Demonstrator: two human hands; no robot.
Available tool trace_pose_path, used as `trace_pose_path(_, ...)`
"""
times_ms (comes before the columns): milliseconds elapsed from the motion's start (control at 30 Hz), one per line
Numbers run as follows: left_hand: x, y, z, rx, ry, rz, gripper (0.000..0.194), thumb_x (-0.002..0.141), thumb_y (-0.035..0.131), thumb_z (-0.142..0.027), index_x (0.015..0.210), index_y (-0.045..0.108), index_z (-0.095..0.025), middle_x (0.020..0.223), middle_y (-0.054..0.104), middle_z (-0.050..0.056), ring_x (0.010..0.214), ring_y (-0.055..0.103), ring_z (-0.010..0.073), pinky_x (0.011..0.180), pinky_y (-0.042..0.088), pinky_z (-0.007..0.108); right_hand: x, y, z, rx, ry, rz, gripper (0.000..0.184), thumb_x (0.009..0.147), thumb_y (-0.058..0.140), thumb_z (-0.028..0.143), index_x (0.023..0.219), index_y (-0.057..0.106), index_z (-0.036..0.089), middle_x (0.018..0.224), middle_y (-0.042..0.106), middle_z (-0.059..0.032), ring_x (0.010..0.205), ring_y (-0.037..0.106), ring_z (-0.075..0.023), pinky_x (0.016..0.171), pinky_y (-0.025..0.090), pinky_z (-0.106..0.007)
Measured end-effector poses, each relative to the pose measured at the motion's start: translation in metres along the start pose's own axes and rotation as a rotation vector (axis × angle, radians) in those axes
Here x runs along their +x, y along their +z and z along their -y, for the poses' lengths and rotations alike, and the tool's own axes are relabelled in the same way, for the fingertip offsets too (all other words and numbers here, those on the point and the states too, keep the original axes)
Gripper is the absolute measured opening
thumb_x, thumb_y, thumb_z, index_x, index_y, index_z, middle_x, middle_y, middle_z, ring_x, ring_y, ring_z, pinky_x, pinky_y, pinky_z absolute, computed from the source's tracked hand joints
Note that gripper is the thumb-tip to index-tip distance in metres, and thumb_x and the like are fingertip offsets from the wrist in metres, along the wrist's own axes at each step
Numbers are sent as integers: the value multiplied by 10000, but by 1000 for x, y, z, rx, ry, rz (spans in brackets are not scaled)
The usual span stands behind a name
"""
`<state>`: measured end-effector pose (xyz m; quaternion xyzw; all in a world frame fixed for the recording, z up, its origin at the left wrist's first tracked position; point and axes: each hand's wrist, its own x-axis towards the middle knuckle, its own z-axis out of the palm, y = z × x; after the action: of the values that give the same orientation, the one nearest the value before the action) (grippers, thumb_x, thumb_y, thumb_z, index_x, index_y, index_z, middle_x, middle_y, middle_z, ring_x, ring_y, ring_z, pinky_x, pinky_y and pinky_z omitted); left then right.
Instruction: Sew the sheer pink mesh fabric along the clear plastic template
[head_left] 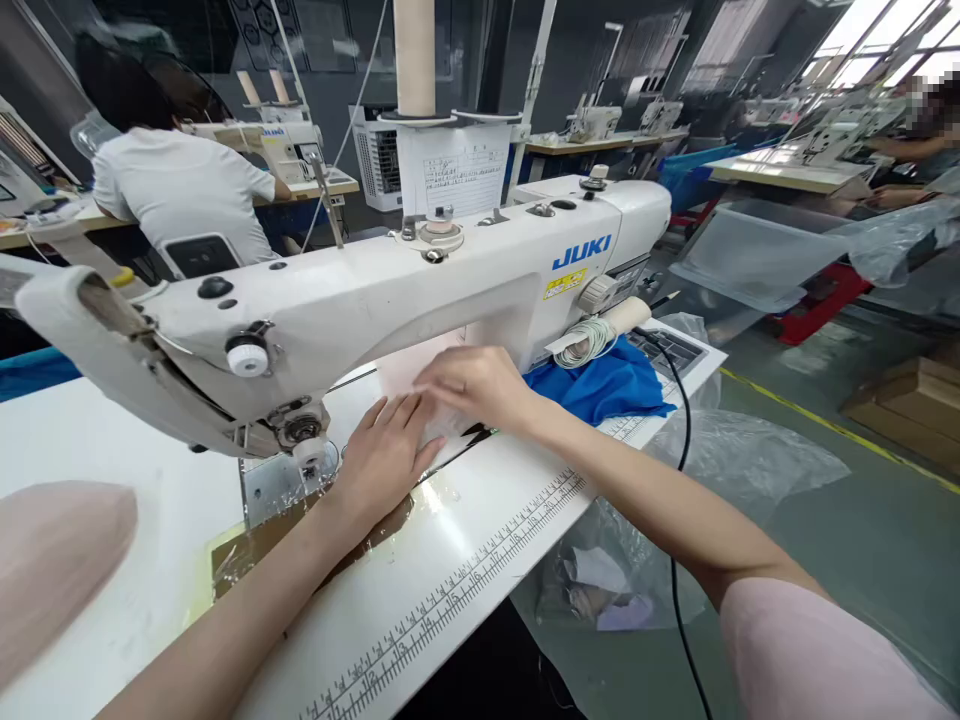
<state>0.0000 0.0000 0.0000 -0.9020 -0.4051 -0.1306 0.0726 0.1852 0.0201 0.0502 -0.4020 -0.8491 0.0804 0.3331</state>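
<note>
Under the arm of a white sewing machine [360, 305], a thin pale pink piece of fabric [401, 368] lies on the machine bed. My left hand [386, 445] rests flat on its near edge, fingers stretched out, just right of the needle area [309, 455]. Over the same piece, my right hand [480, 385] is closed in a pinch, thumb and fingertips together on the fabric. How much of it they grip is partly hidden. A larger pink fabric piece [60, 560] lies at the left of the white table [450, 560].
Right of my right hand are a blue cloth [604, 385], a bundle of pale cord [585, 342] and a thread cone [628, 316]. A black cable [684, 430] hangs over the table's edge. Plastic bags [622, 570] lie below. A person in white [180, 185] sits at another machine.
</note>
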Motion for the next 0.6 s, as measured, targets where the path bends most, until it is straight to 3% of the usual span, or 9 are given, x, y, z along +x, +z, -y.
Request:
trace_pose_path(100, -1, 1, 1, -16, 16, 17, 460, 992, 382, -354, 1381, 496, -136, 1436, 550, 120, 1351, 492, 250, 1158, 352, 437, -25, -7, 37, 53, -246, 176, 199, 917, 621, 263, 753, 713, 198, 732, 720, 6, 663, 607, -108, 563, 317, -219)
trace_pose_path(167, -4, 0, 2, -27, 16, 12, 496, 988, 388, -357, 1404, 466, -99, 1488, 483, 147, 1396, 437, 260, 1169, 336, 439, -41, -6, 60, 150, -294, 306, 256, 902, 661, 326, 691, 657, 183, 615, 644, 29, 568, 522, -87, 532, 269, -231)
trace_pose_path(233, -13, -6, 1, -38, 14, -3, 506, 995, 375, -365, 1410, 460, -88, 1503, 461, 155, 1404, 425, 266, 1171, 333, 444, -54, 0, 77, 326, -232, 397, 391, 897, 666, 396, 600, 544, 173, 551, 546, 54, 544, 456, -62, 527, 258, -224)
trace_pose_path(333, -44, -27, -1, -103, -2, -77, 433, 1005, 340, -334, 1339, 540, -144, 1415, 570, 120, 1315, 526, 254, 1090, 423, 420, -64, 12, 91, 631, -95, 407, 528, 862, 666, 519, 555, 396, 185, 493, 374, 97, 503, 302, -46, 501, 232, -215)
trace_pose_path(433, -92, -55, -6, -314, -196, -176, 302, 983, 401, -367, 1008, 659, -214, 1017, 737, 43, 942, 681, 218, 806, 526, 333, -63, 24, 101, 866, 35, 384, 591, 826, 677, 563, 539, 318, 191, 506, 296, 101, 523, 237, -48, 491, 208, -219)
trace_pose_path(500, -126, -71, -12, -550, -364, -135, 271, 975, 431, -364, 811, 607, -240, 750, 670, -15, 661, 621, 153, 580, 467, 264, -58, 33, 110, 999, 133, 331, 615, 801, 704, 554, 528, 289, 193, 519, 273, 98, 530, 241, -46, 488, 202, -218)
trace_pose_path(567, -153, -77, -20, -686, -437, -215, 309, 981, 386, -401, 784, 580, -262, 721, 637, -16, 650, 603, 160, 578, 466, 268, -50, 43, 121, 1102, 212, 272, 644, 771, 732, 547, 517, 256, 195, 520, 236, 97, 527, 264, -44, 483, 209, -210)
trace_pose_path(600, -163, -78, -24, -699, -442, -261, 277, 944, 447, -480, 820, 589, -277, 739, 645, -13, 668, 612, 176, 589, 484, 276, -47, 48, 127, 1129, 243, 274, 654, 762, 736, 553, 510, 248, 197, 515, 232, 94, 527, 294, -46, 483, 223, -206)
